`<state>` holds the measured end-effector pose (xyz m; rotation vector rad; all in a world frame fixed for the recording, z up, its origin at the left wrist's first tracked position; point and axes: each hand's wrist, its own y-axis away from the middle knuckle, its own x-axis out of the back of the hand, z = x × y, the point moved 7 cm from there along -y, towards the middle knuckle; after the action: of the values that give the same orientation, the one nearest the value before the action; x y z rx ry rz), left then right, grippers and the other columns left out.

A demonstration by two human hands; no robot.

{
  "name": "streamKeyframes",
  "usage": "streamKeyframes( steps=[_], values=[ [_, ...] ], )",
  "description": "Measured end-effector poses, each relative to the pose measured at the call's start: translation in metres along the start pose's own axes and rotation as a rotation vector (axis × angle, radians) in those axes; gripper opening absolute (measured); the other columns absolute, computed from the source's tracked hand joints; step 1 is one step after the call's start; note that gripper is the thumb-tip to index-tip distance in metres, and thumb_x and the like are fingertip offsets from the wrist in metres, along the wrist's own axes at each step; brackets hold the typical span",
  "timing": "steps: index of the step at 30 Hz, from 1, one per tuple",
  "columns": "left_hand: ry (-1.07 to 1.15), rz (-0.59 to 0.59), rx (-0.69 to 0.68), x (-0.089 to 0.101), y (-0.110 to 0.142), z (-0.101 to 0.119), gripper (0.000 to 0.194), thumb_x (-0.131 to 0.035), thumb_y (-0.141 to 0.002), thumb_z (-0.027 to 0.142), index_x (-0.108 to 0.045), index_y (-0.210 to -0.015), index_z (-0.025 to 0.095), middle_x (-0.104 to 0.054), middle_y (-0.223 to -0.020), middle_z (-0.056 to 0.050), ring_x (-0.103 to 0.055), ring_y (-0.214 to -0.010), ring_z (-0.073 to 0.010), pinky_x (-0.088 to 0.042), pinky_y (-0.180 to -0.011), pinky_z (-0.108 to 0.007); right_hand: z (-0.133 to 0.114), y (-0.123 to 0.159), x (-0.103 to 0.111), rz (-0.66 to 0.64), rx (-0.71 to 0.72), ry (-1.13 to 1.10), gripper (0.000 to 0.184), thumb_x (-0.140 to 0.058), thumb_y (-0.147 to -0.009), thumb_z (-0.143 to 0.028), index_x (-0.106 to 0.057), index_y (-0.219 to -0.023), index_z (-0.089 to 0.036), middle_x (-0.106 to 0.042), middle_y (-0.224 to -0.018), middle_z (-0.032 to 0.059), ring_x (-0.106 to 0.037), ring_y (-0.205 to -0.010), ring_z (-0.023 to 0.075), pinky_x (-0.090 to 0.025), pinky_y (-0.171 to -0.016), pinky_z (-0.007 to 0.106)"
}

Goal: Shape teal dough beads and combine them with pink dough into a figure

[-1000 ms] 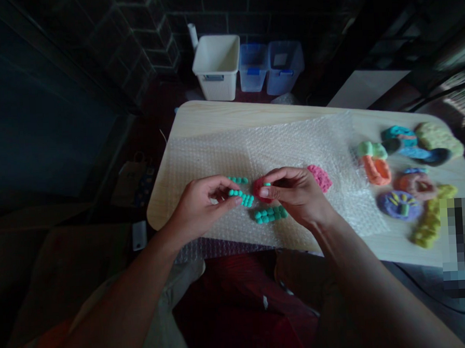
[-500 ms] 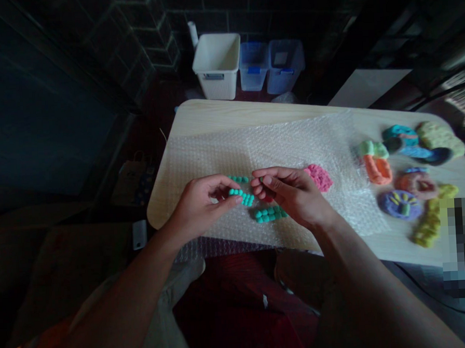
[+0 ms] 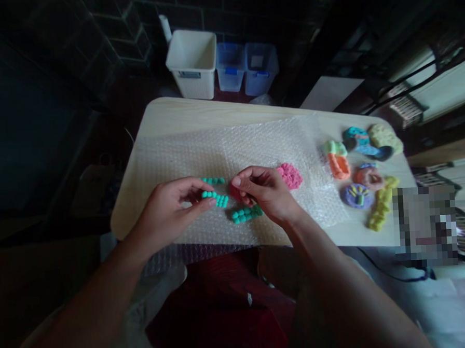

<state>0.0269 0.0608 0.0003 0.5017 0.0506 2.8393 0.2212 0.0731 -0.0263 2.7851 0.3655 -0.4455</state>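
Observation:
My left hand (image 3: 166, 211) hovers over the bubble wrap sheet (image 3: 255, 152), its fingers curled just above a short strip of teal clay beads (image 3: 216, 199). Whether that strip is held or only touched, I cannot tell. A thin row of teal beads (image 3: 213, 180) lies beyond those fingertips. My right hand (image 3: 264, 190) pinches a red clay piece (image 3: 235, 191), partly hidden by its fingers. Just below lies a cluster of teal clay beads (image 3: 246, 214), and a pink clay patty (image 3: 290, 176) sits beside my right hand.
Several finished clay shapes, including a purple disc (image 3: 357, 196) and a yellow-green strip (image 3: 380, 205), lie at the right of the pale wooden table (image 3: 213, 110). A white basket (image 3: 191, 64) and several blue bins stand on the floor beyond it.
The whole view has shifted, with the table now further left and smaller. My right hand has drawn back slightly, showing more of the red clay piece. My left hand is nearly unchanged.

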Motion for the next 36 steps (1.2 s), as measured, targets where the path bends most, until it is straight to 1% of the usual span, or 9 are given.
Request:
streamKeyframes(
  steps=[4,8,11,15,20,24,28,32,36],
  values=[
    [-0.018,-0.015,0.024,0.000,0.000,-0.008,0.021,-0.085,-0.085,0.040,-0.082,-0.100,0.025,-0.085,-0.094,-0.004,-0.078,-0.080,-0.0213,-0.060,-0.070,-0.028,0.008,-0.003,0.004,0.019,-0.027,-0.063,0.034,-0.092,-0.080,-0.048,-0.083,-0.096,-0.020,-0.075,-0.082,0.0013,-0.066,-0.071,0.0112,-0.053,-0.062,0.023],
    [0.007,0.013,0.071,0.002,0.000,-0.015,0.027,-0.086,-0.084,0.045,-0.082,-0.102,0.025,-0.085,-0.097,-0.005,-0.079,-0.083,-0.0236,-0.061,-0.073,-0.030,0.011,-0.006,0.006,0.006,-0.002,-0.075,0.039,-0.097,-0.075,-0.041,-0.082,-0.105,-0.021,-0.074,-0.088,0.0000,-0.063,-0.071,0.0100,-0.051,-0.063,0.023],
    [0.043,0.043,0.074,0.002,0.000,-0.014,0.027,-0.087,-0.082,0.046,-0.082,-0.100,0.026,-0.085,-0.093,-0.003,-0.079,-0.081,-0.0239,-0.061,-0.072,-0.029,0.005,-0.004,0.003,-0.009,0.043,-0.043,0.040,-0.099,-0.071,-0.042,-0.079,-0.097,-0.019,-0.072,-0.082,-0.0016,-0.058,-0.066,0.0090,-0.047,-0.059,0.023],
    [0.086,0.069,0.095,0.002,0.000,-0.012,0.026,-0.088,-0.082,0.044,-0.081,-0.101,0.028,-0.084,-0.096,-0.002,-0.079,-0.087,-0.0248,-0.062,-0.075,-0.029,-0.003,0.000,-0.002,-0.020,0.046,0.008,0.042,-0.094,-0.078,-0.052,-0.068,-0.078,-0.019,-0.062,-0.065,-0.0046,-0.051,-0.057,0.0088,-0.038,-0.051,0.023],
    [0.110,0.103,0.103,0.005,0.000,-0.009,0.034,-0.089,-0.080,0.045,-0.079,-0.104,0.024,-0.084,-0.103,-0.006,-0.080,-0.094,-0.0278,-0.064,-0.081,-0.034,0.002,-0.003,-0.002,-0.037,0.024,-0.041,0.039,-0.091,-0.081,-0.050,-0.077,-0.096,-0.018,-0.073,-0.081,0.0003,-0.061,-0.067,0.0101,-0.047,-0.058,0.023],
    [0.151,0.097,0.107,0.004,-0.002,-0.009,0.034,-0.091,-0.079,0.041,-0.078,-0.103,0.021,-0.084,-0.100,-0.007,-0.081,-0.092,-0.0255,-0.065,-0.082,-0.034,0.008,-0.005,-0.001,-0.042,0.017,-0.047,0.034,-0.088,-0.085,-0.044,-0.080,-0.107,-0.019,-0.076,-0.090,0.0020,-0.066,-0.077,0.0114,-0.053,-0.067,0.023],
    [0.185,0.078,0.065,0.004,-0.002,-0.006,0.029,-0.091,-0.080,0.037,-0.078,-0.098,0.019,-0.084,-0.094,-0.008,-0.081,-0.084,-0.0237,-0.065,-0.076,-0.032,0.004,-0.003,0.000,0.007,0.027,-0.036,0.036,-0.093,-0.081,-0.044,-0.079,-0.103,-0.020,-0.076,-0.085,0.0017,-0.065,-0.072,0.0116,-0.050,-0.062,0.023],
    [0.219,0.066,0.045,0.002,-0.003,-0.004,0.023,-0.089,-0.081,0.033,-0.078,-0.095,0.018,-0.085,-0.095,-0.009,-0.081,-0.085,-0.0239,-0.065,-0.078,-0.034,-0.004,0.000,-0.001,0.040,0.068,0.028,0.032,-0.096,-0.078,-0.043,-0.077,-0.082,-0.017,-0.069,-0.070,-0.0002,-0.056,-0.059,0.0098,-0.044,-0.054,0.024],
    [0.216,0.063,0.045,0.002,-0.003,-0.004,0.023,-0.088,-0.082,0.031,-0.077,-0.097,0.017,-0.084,-0.093,-0.009,-0.080,-0.084,-0.0227,-0.064,-0.077,-0.032,-0.006,0.001,-0.004,0.014,0.083,0.051,0.031,-0.093,-0.082,-0.044,-0.078,-0.085,-0.017,-0.069,-0.068,-0.0003,-0.054,-0.058,0.0097,-0.040,-0.052,0.024]
  ],
)
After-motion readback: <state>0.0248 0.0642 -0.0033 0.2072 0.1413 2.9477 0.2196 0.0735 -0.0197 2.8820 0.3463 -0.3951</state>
